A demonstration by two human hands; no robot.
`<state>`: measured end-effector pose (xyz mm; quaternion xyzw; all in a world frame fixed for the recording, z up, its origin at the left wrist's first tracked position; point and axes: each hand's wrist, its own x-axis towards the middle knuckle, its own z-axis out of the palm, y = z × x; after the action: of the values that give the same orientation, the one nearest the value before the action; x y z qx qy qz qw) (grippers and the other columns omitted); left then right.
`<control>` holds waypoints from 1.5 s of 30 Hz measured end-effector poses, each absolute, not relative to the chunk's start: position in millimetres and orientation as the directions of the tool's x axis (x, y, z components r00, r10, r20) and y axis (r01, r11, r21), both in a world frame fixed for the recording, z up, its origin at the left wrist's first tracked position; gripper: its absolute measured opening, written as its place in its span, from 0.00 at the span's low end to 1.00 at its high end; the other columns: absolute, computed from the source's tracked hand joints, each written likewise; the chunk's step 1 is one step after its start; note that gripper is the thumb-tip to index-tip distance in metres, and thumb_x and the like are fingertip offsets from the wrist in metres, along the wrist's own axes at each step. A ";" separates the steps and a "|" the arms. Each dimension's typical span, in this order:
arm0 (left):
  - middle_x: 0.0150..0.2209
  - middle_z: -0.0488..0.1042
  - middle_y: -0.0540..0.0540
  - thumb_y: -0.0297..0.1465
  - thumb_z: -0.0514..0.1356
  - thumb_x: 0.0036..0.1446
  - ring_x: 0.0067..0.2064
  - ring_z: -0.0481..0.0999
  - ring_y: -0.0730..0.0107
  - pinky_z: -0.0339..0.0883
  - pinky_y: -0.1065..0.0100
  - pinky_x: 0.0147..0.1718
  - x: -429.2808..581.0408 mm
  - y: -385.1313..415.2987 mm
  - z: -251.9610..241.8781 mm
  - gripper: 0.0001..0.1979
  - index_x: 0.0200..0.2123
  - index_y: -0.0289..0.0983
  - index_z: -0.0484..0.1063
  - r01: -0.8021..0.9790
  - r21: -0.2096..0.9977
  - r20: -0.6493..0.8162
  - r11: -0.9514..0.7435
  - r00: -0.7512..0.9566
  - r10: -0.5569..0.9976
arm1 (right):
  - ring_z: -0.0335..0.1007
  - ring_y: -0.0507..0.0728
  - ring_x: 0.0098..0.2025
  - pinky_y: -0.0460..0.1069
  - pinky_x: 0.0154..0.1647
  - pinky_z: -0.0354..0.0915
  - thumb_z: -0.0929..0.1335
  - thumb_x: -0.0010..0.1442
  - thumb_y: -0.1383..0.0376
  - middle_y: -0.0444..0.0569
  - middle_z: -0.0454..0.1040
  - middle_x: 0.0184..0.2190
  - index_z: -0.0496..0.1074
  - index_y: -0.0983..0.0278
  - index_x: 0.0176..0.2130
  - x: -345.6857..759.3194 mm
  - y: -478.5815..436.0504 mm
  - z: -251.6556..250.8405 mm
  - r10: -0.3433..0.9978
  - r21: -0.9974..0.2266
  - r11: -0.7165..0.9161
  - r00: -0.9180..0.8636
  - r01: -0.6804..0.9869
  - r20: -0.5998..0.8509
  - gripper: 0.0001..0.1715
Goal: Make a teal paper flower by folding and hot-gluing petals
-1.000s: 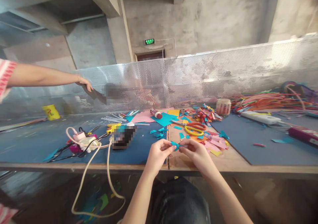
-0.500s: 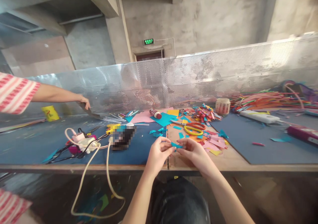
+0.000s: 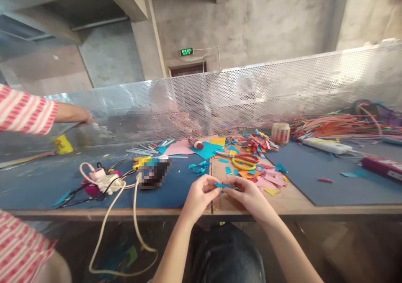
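Between my fingertips is a small piece of blue paper (image 3: 222, 185), held over the table's front edge. My left hand (image 3: 202, 191) pinches its left end, and my right hand (image 3: 243, 193) pinches the other. The fingers hide part of the paper, so its exact folds cannot be made out. Just beyond my hands lie several blue paper pieces (image 3: 199, 167). To the right of those are scissors with orange and yellow handles (image 3: 243, 162) and a heap of pink paper scraps (image 3: 271, 178).
A glue bottle (image 3: 195, 142) lies on coloured sheets, near a jar (image 3: 280, 133) and a pile of paper strips (image 3: 259, 142). Cables and a plug adapter (image 3: 108, 182) sit left, a power strip (image 3: 326, 146) right. A co-worker's striped sleeve (image 3: 28, 111) reaches in beside a yellow container (image 3: 63, 144).
The blue paper between my fingers now looks flatter and longer; my hands stay in nearly the same place. The co-worker's arm has pulled back to the left, toward the yellow container.
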<state>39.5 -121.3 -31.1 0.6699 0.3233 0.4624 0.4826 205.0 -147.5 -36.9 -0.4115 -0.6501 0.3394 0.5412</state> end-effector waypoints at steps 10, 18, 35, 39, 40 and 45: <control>0.29 0.74 0.46 0.33 0.63 0.48 0.33 0.75 0.66 0.71 0.64 0.35 40.5 -124.3 -23.4 0.09 0.30 0.33 0.69 0.010 0.969 0.228 -0.247 0.351 0.908 | 0.68 0.56 0.33 0.48 0.35 0.62 0.69 0.51 0.58 0.47 0.74 0.29 0.73 0.65 0.32 204.9 -147.8 -34.0 0.939 -0.936 0.342 -0.072 0.088 0.337 0.12; 0.27 0.73 0.48 0.31 0.64 0.46 0.32 0.75 0.66 0.70 0.65 0.34 39.8 -123.1 -22.2 0.08 0.26 0.33 0.69 -0.011 0.976 0.205 -0.217 0.378 0.903 | 0.68 0.53 0.28 0.48 0.30 0.63 0.73 0.45 0.59 0.44 0.71 0.27 0.69 0.65 0.41 203.1 -142.3 -39.3 0.962 -0.950 0.273 0.035 -0.150 0.271 0.24; 0.25 0.73 0.47 0.34 0.66 0.44 0.27 0.71 0.72 0.67 0.72 0.25 45.1 -123.3 -17.5 0.11 0.29 0.32 0.72 0.043 0.976 0.177 -0.215 0.428 0.886 | 0.65 0.51 0.27 0.48 0.31 0.60 0.72 0.46 0.61 0.40 0.67 0.22 0.67 0.65 0.45 208.9 -130.9 -29.6 0.930 -0.932 0.358 -0.071 -0.048 0.361 0.25; 0.24 0.73 0.47 0.35 0.66 0.44 0.26 0.72 0.71 0.66 0.73 0.22 46.8 -121.6 -20.4 0.12 0.27 0.32 0.71 -0.006 0.978 0.198 -0.209 0.348 0.916 | 0.67 0.53 0.29 0.48 0.31 0.62 0.70 0.50 0.56 0.44 0.70 0.27 0.69 0.65 0.43 204.8 -131.2 -30.0 0.941 -0.942 0.336 -0.046 0.003 0.336 0.23; 0.23 0.73 0.47 0.35 0.66 0.44 0.26 0.72 0.70 0.66 0.72 0.22 47.2 -120.5 -21.0 0.12 0.27 0.32 0.72 -0.022 0.978 0.203 -0.207 0.312 0.928 | 0.67 0.53 0.30 0.48 0.31 0.62 0.68 0.51 0.54 0.46 0.71 0.28 0.69 0.65 0.42 203.3 -131.9 -30.8 0.942 -0.942 0.334 -0.031 0.033 0.333 0.22; 0.23 0.72 0.48 0.35 0.66 0.42 0.25 0.70 0.71 0.66 0.72 0.22 48.6 -115.5 -22.3 0.11 0.26 0.32 0.74 -0.106 0.976 0.207 -0.191 0.165 0.964 | 0.65 0.53 0.29 0.47 0.30 0.60 0.62 0.58 0.51 0.47 0.71 0.26 0.70 0.65 0.31 198.8 -134.3 -36.7 0.924 -0.883 0.375 -0.038 0.281 0.381 0.20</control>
<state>48.6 -115.5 -22.3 0.5669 0.3783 0.5238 0.5111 198.8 -134.3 -36.7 -0.4639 -0.6493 0.3118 0.5158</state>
